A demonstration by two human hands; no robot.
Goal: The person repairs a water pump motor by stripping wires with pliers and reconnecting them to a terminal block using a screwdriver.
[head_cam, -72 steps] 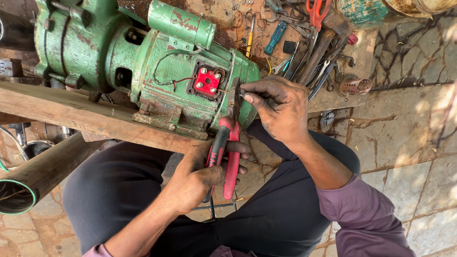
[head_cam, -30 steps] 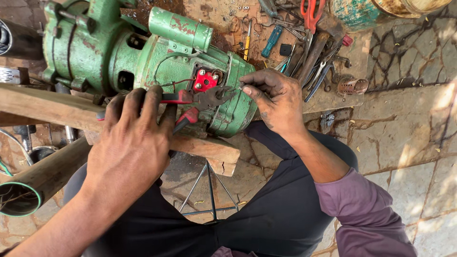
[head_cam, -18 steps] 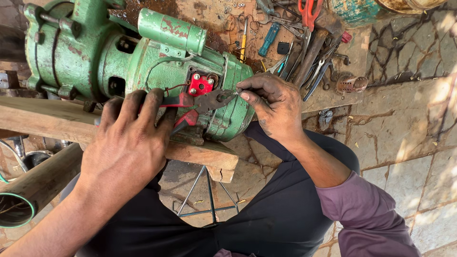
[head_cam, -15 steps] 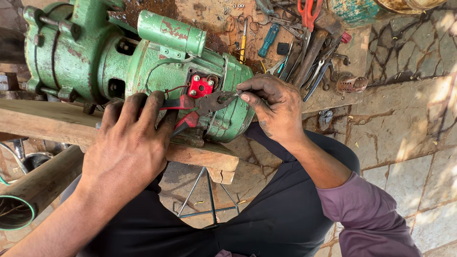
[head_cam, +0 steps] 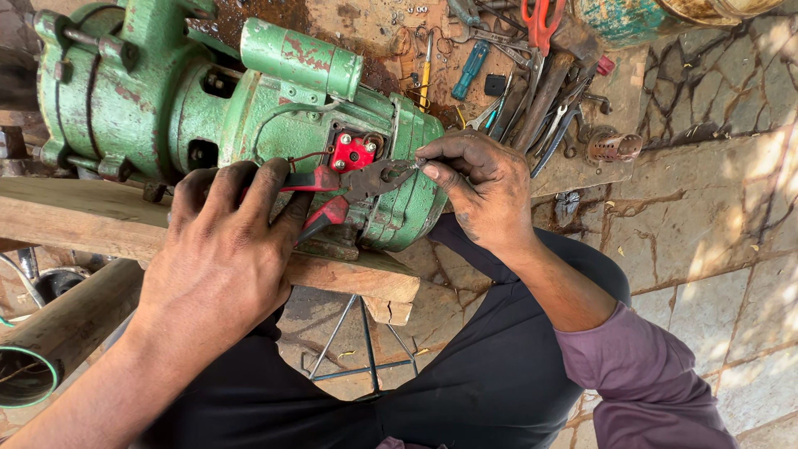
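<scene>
Lower centre of the frame: lap in dark trousers; purple sleeve (head_cam: 644,374) at lower right.

Left hand (head_cam: 229,249), centre left: fingers curled round the red handles of the pliers (head_cam: 353,187), gripping them shut in the palm.

Pliers: lie roughly level at centre frame, handles to the left, dark metal nose pointing right, in front of the red terminal block (head_cam: 353,152).

Right hand (head_cam: 482,187), centre right: thumb and forefinger pressed together in a pinch at the pliers' nose, the other fingers folded. What is pinched is too small to tell.

Wooden plank (head_cam: 75,220): runs from the left edge to centre, under the motor; its broken end sits at lower centre.

Green motor (head_cam: 249,108), upper left to centre: worn paint, a cylinder on top, thin wires running to the terminal block on its near face.

Pipe (head_cam: 50,341), lower left: open end towards the camera.

Wire stand (head_cam: 362,349), lower centre, on the stone floor.

Board with loose tools (head_cam: 515,79), upper centre right: spanners, screwdrivers, scissors with red handles (head_cam: 540,17).
</scene>
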